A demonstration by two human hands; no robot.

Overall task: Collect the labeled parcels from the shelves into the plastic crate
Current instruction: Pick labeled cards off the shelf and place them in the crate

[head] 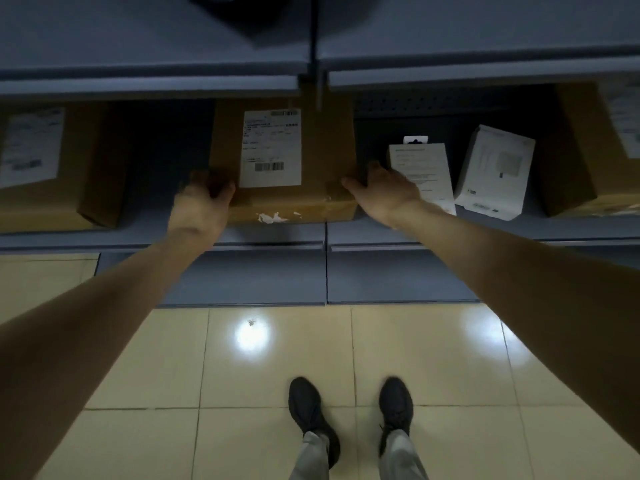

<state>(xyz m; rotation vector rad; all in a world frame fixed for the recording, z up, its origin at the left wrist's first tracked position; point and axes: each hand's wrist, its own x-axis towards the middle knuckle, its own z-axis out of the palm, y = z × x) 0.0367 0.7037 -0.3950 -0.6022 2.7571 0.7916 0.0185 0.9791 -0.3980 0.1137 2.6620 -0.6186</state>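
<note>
parcel [282, 157] flat on the shelf [242, 233], label up | my left hand [201, 206] grips its near-left corner, fingers curled on | my right hand [384, 192] pressed to its right edge (fingers hidden) | white boxes [493, 174] right of parcel

Left hand [201, 202] is smeared by motion blur at the box [284, 150] corner, fingers unreadable. Label [270, 148] print is too small to read. At nine o'clock a second carton [59, 168] runs off the edge; at three o'clock another carton [588, 150] is cropped, its label blurred
</note>
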